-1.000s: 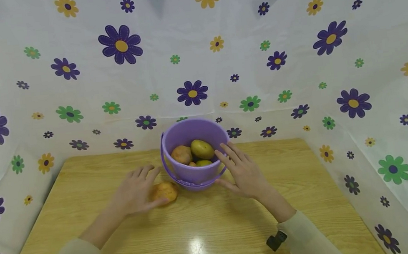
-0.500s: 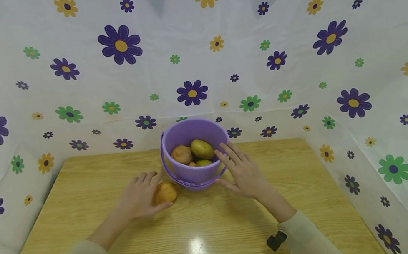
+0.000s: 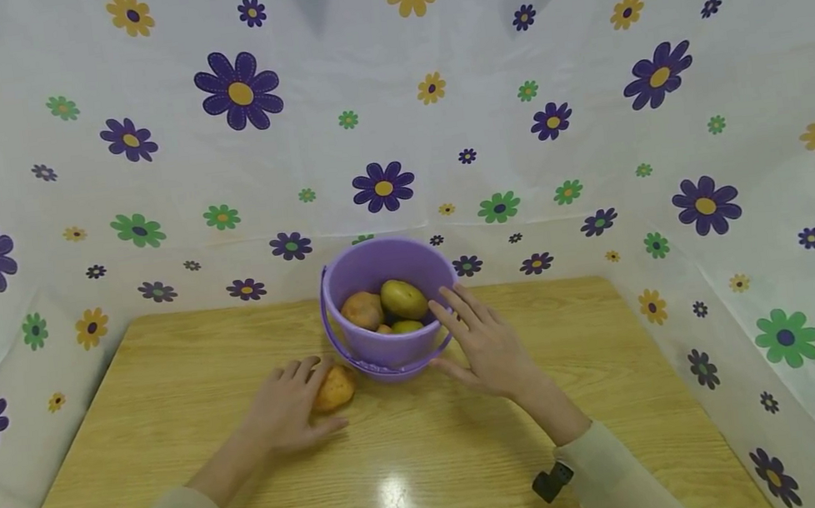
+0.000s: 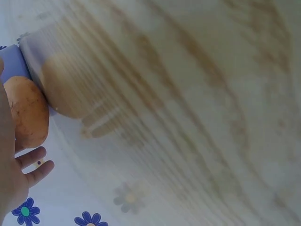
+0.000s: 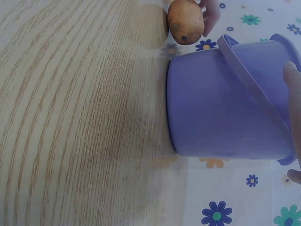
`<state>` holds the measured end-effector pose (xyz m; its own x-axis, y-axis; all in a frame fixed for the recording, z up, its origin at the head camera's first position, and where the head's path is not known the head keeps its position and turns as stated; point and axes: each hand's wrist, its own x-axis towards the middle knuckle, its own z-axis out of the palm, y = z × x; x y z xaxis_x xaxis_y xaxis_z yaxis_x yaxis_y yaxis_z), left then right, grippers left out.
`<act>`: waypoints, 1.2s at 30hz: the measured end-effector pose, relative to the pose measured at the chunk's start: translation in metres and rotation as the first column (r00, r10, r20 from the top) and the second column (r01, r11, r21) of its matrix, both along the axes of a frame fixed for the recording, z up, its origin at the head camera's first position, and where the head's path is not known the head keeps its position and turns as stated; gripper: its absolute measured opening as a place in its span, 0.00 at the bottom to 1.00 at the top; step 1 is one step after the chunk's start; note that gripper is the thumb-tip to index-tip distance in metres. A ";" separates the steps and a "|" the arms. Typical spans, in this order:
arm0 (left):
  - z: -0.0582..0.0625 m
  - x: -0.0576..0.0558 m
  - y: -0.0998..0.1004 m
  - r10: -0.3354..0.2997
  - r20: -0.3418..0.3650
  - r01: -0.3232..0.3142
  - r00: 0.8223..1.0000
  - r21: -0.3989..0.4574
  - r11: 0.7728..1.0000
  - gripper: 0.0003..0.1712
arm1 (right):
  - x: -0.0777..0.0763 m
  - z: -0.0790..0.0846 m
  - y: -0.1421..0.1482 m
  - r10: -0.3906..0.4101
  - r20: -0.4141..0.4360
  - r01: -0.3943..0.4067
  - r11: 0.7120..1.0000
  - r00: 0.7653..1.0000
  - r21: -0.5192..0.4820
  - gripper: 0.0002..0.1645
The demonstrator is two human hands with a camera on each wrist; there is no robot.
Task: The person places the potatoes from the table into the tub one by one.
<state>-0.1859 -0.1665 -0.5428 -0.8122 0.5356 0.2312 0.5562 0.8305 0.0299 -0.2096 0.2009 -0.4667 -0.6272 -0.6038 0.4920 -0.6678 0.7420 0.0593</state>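
Observation:
A purple bucket (image 3: 395, 344) stands on the table toward the back, its handle hanging down in front. Inside it lie a round brown potato (image 3: 364, 311), an olive-green oval fruit or vegetable (image 3: 403, 299) and smaller pieces partly hidden by the wall. Just left of the bucket's base, an orange-brown potato (image 3: 336, 389) rests on the table. My left hand (image 3: 291, 405) is at that potato's left side, fingers spread loosely beyond it and thumb in front. My right hand (image 3: 490, 349) touches the bucket's right rim with straight, spread fingers; the thumb points at its lower side.
The wooden table (image 3: 434, 486) has a glossy surface with a light reflection near its front. A white cloth (image 3: 390, 105) printed with flowers rises behind and at both sides. A small black device (image 3: 552, 482) sits at the right sleeve.
My left hand has shifted slightly right and toward me, the thumb coming down off the potato to the table side. The right hand and bucket have stayed put.

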 end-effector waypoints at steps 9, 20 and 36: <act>-0.008 -0.001 0.001 -0.002 -0.036 0.003 0.999 0.005 1.000 0.58 | 0.000 -0.001 0.000 -0.004 -0.011 0.004 1.000 1.000 -0.003 0.52; -0.009 -0.003 0.005 0.016 -0.035 -0.015 0.999 0.026 1.000 0.52 | 0.001 0.000 -0.001 -0.001 -0.020 0.001 1.000 1.000 -0.005 0.53; -0.013 -0.005 0.006 -0.007 -0.140 0.012 0.990 0.034 0.999 0.44 | 0.000 -0.002 -0.001 0.002 -0.024 -0.002 1.000 1.000 -0.011 0.53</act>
